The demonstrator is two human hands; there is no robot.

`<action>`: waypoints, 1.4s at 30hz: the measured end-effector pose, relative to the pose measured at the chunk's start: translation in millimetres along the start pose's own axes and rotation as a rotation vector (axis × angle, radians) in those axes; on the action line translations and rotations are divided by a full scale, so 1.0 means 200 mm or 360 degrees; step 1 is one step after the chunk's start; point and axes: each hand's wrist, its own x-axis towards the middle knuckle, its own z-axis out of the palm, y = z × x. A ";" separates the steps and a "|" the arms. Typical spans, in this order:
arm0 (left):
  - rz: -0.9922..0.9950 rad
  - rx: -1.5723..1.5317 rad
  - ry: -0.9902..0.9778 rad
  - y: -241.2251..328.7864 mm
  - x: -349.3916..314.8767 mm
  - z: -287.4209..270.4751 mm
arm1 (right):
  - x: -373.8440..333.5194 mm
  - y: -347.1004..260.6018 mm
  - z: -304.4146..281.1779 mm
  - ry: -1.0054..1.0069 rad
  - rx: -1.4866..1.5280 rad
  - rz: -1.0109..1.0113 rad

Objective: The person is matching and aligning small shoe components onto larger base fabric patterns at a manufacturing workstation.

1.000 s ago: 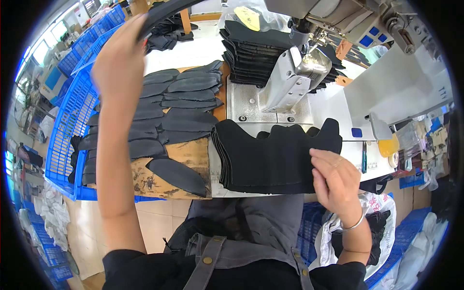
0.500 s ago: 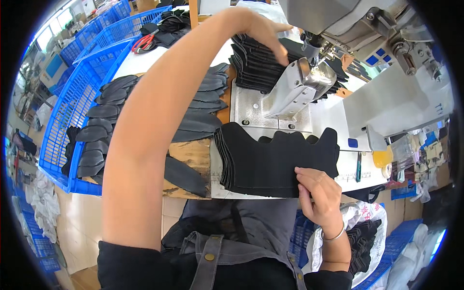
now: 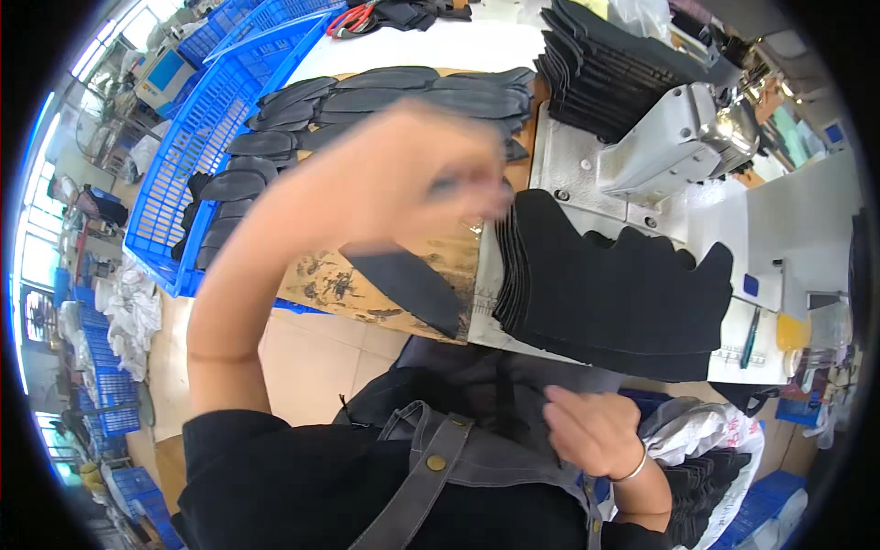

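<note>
Smeared by motion, my left hand (image 3: 417, 179) passes over the wooden board (image 3: 321, 289), above the grey-black leaf-shaped pieces (image 3: 380, 99) laid in overlapping rows. Its fingers are bent, but whether they hold anything is unclear. Just right of it lies a stack of black fabric panels (image 3: 614, 284) with a wavy upper edge, on the white machine table. My right hand (image 3: 591, 431) is below the stack's front edge, over my lap, somewhat blurred. Its fingers point left, apart from the panels, with nothing visible in them. One loose leaf-shaped piece (image 3: 408, 284) lies near the board's front edge.
A sewing machine's metal arm (image 3: 665, 137) stands behind the panels, with another tall black stack (image 3: 614, 69) beyond it. A blue basket (image 3: 197, 165) is at the left. Red-handled scissors (image 3: 353, 20) lie at the back. A teal pen (image 3: 751, 337) rests at the right.
My left hand has come back from the stack beside the machine to above the board. My right hand has left the front panels and dropped toward my lap. The view has turned left.
</note>
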 end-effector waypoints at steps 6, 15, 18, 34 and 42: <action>-0.0118 0.0558 -0.0045 0.17 -0.48 0.40 | 0.07 -0.03 0.21 -0.0192 0.0127 -0.0087; -0.0043 0.0442 0.0429 0.13 -0.62 0.58 | 0.06 -0.05 0.28 -0.0123 0.0210 0.0132; 0.0003 0.0437 0.0497 0.12 -0.60 0.59 | 0.06 -0.08 0.29 -0.0069 0.0247 0.0232; 0.0148 0.0509 0.0110 0.10 -0.52 0.45 | 0.02 -0.07 0.31 -0.0048 0.0327 0.0330; 0.0140 0.0478 0.0136 0.09 -0.54 0.46 | 0.03 -0.08 0.32 -0.0075 0.0389 0.0367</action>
